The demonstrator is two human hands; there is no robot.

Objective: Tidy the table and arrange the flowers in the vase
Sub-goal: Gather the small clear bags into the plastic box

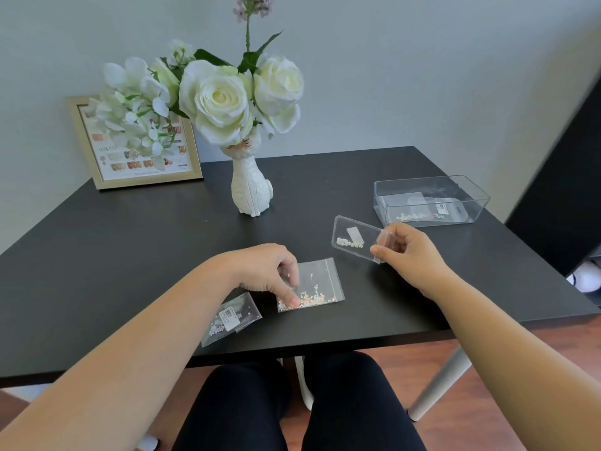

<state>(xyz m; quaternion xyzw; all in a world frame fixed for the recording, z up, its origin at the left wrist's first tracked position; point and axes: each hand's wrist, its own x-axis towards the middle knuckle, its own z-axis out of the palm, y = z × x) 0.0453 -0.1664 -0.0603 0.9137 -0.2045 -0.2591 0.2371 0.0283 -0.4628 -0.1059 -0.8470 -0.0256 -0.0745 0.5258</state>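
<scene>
1. The right hand (411,255) pinched one short end of a clear, flat plastic sachet with pale beads inside (356,239) between thumb and fingers, holding it lifted off the table, tilted.
2. The left hand (270,271) pressed its fingertips (294,301) down on a clear zip-top plastic bag of iridescent sequins (317,286), which lay flat near the front edge; the fingers were bent onto it, not closed round it.
3. Just beside that wrist lay a third small clear packet with a white barcode label (231,319), untouched.
4. These packets looked very light, limp and slick; I judged that pinching a corner or the sealed strip would serve, and that the loose contents would slide to the low end.
5. A clear rectangular plastic box (431,183), holding similar packets, stood well apart at the right rear.
6. The white ceramic cat-shaped vase (250,187) with white artificial roses (218,99) stood upright at the rear of the black table (130,242), beside a gold-framed picture (192,151).
</scene>
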